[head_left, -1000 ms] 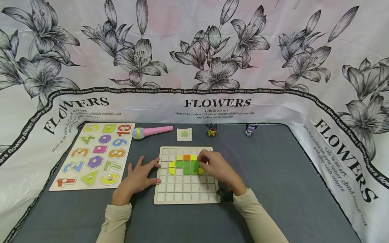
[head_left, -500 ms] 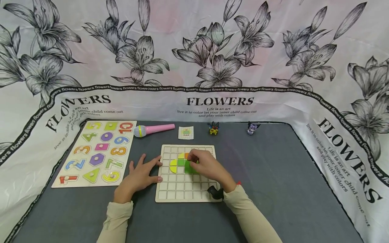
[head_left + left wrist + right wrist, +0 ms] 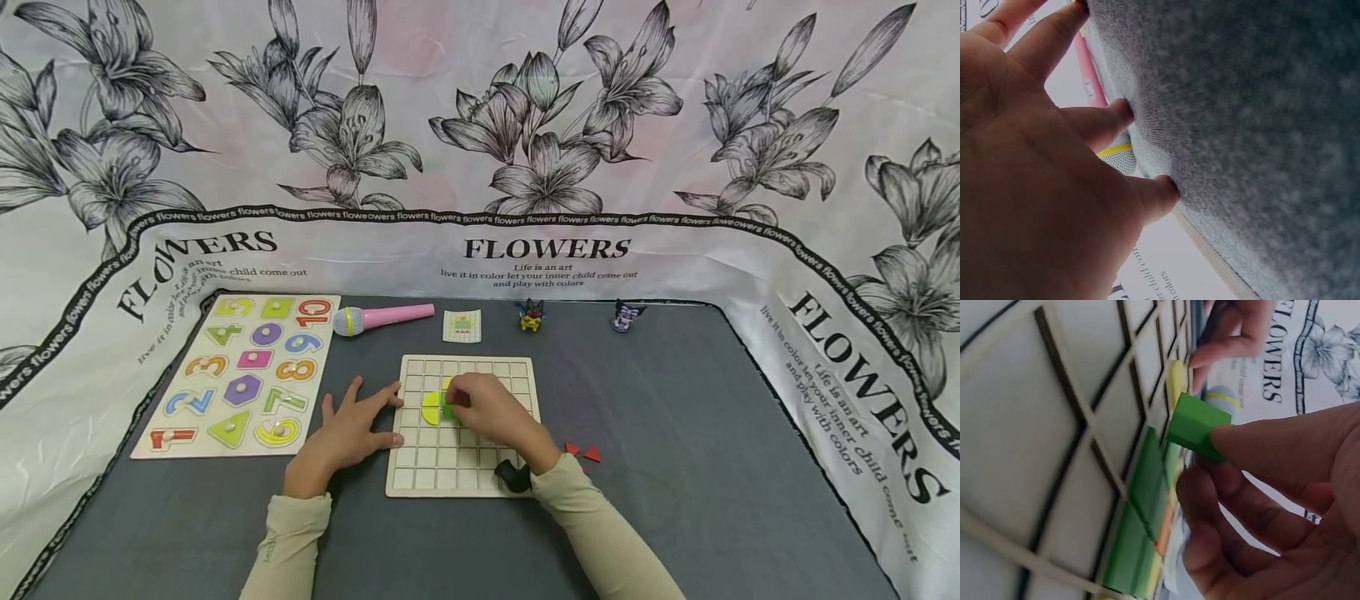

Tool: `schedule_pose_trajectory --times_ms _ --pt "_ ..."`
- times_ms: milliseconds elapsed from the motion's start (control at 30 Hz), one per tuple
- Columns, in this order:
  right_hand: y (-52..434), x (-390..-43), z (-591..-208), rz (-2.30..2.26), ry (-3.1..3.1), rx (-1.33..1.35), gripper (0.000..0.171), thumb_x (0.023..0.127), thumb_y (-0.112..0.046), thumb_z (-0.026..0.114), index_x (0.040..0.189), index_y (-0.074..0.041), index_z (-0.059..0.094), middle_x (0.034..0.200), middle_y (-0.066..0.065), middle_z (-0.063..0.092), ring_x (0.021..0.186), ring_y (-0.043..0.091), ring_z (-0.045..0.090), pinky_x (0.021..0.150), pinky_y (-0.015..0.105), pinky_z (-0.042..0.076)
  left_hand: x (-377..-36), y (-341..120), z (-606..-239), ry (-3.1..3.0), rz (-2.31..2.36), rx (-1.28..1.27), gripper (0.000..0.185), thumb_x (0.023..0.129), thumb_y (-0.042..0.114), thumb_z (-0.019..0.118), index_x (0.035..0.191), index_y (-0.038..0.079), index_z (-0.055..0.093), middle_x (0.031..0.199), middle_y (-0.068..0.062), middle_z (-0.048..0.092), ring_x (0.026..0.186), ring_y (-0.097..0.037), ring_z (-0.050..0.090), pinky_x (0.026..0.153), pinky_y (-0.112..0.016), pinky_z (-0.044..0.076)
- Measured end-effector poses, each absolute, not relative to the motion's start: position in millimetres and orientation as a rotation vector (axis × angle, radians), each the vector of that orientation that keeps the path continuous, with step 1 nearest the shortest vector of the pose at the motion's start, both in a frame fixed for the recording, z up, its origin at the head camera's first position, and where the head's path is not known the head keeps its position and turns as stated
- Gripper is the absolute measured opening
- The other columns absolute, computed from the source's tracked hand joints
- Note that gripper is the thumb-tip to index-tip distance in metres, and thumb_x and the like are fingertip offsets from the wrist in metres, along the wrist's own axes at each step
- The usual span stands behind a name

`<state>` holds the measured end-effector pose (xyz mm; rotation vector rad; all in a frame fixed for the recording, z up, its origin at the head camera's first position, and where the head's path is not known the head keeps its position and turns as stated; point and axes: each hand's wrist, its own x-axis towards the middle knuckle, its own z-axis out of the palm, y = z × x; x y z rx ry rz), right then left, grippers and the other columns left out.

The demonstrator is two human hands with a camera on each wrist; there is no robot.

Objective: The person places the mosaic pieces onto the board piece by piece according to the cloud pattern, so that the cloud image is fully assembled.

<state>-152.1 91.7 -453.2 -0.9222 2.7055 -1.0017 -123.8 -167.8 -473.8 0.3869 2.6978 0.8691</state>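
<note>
The wooden grid board [image 3: 427,479] lies flat on the grey table. My left hand [image 3: 347,433], fingers spread, touches its left edge with thumb and fingertips. Above the board's upper part, my right hand [image 3: 491,408] pinches a small green square block [image 3: 1197,425] between thumb and fingers. In the right wrist view the block is tilted and appears just clear of the grid. Green blocks [image 3: 1132,537] and an orange block [image 3: 1165,531] sit in the cells. Curved yellow pieces [image 3: 431,408] show left of my right hand, which hides most of the pattern in the head view.
Several red triangles [image 3: 592,454] lie right of the board, beside my right forearm. A number-and-shape puzzle [image 3: 206,454] lies at the left. Along the back are a pink toy microphone [image 3: 397,315], a pattern card [image 3: 462,327], a yellow figure [image 3: 531,317] and a purple figure [image 3: 625,317].
My right hand has moved left across the board, from the right end of the coloured pattern to its left part. Red triangles have come into view behind it. The left hand stays put.
</note>
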Motion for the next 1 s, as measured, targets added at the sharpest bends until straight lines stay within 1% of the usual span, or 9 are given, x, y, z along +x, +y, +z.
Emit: schedule_pose_trajectory --times_ms 233,400,433,600,667,767,867,1000 --pt "84 -151 -462 -0.843 2.828 -1.002 0.013 0.091 0.007 0.075 0.092 -0.005 0.076 0.085 0.004 0.069 0.079 0.020 0.056 0.078 0.038 0.048 -124 -168 -475 2.697 0.875 0.380 0.078 0.095 0.029 0.084 0.162 0.011 0.047 0.155 -0.012 0.057 0.159 -0.054 0.005 0.116 -0.081 -0.008" --pt "82 -150 -468 -0.794 2.890 -1.063 0.014 0.090 0.008 0.077 0.088 -0.006 0.075 0.083 0.005 0.064 0.078 0.022 0.054 0.078 0.040 0.047 -124 -169 -475 2.702 0.866 0.382 0.078 0.095 0.030 0.084 0.161 0.011 0.048 0.155 -0.012 0.058 0.159 -0.054 0.006 0.116 -0.082 -0.006" --pt "81 -150 -468 -0.794 2.884 -1.073 0.015 0.090 0.008 0.076 0.087 -0.006 0.075 0.083 0.004 0.064 0.078 0.021 0.054 0.080 0.040 0.047 -124 -169 -475 2.703 0.867 0.381 0.078 0.095 0.030 0.084 0.161 0.011 0.048 0.155 -0.012 0.058 0.159 -0.054 0.006 0.116 -0.081 -0.006" --pt "79 -149 -468 -0.799 2.827 -1.176 0.018 0.090 0.010 0.075 0.084 -0.007 0.073 0.079 0.002 0.065 0.078 0.020 0.058 0.088 0.041 0.050 -123 -168 -474 2.704 0.869 0.379 0.078 0.095 0.029 0.084 0.161 0.011 0.048 0.155 -0.012 0.058 0.159 -0.054 0.007 0.115 -0.082 -0.006" --pt "80 -147 -466 -0.817 2.804 -1.202 0.017 0.090 0.009 0.075 0.085 -0.006 0.074 0.079 0.001 0.066 0.079 0.019 0.058 0.088 0.041 0.051 -123 -167 -474 2.705 0.868 0.379 0.077 0.095 0.029 0.084 0.161 0.011 0.048 0.155 -0.013 0.058 0.159 -0.054 0.007 0.115 -0.082 -0.006" --pt "87 -145 -464 -0.869 2.786 -1.176 0.016 0.091 0.008 0.075 0.085 -0.007 0.074 0.079 0.000 0.067 0.077 0.016 0.057 0.083 0.039 0.051 -122 -166 -473 2.705 0.862 0.378 0.077 0.095 0.029 0.084 0.161 0.011 0.049 0.154 -0.013 0.058 0.159 -0.054 0.007 0.115 -0.082 -0.006" --pt "98 -142 -462 -0.934 2.775 -1.113 0.015 0.093 0.006 0.073 0.087 -0.007 0.075 0.082 -0.002 0.069 0.077 0.014 0.058 0.083 0.039 0.051 -122 -165 -472 2.709 0.853 0.376 0.076 0.095 0.030 0.084 0.160 0.012 0.049 0.153 -0.013 0.059 0.159 -0.054 0.007 0.115 -0.082 -0.005" --pt "118 -137 -457 -0.964 2.801 -1.030 0.013 0.094 0.005 0.071 0.090 -0.006 0.077 0.086 -0.002 0.071 0.081 0.016 0.061 0.083 0.039 0.052 -123 -165 -473 2.714 0.843 0.389 0.077 0.095 0.030 0.084 0.160 0.011 0.049 0.153 -0.013 0.060 0.159 -0.055 0.007 0.115 -0.082 -0.005"
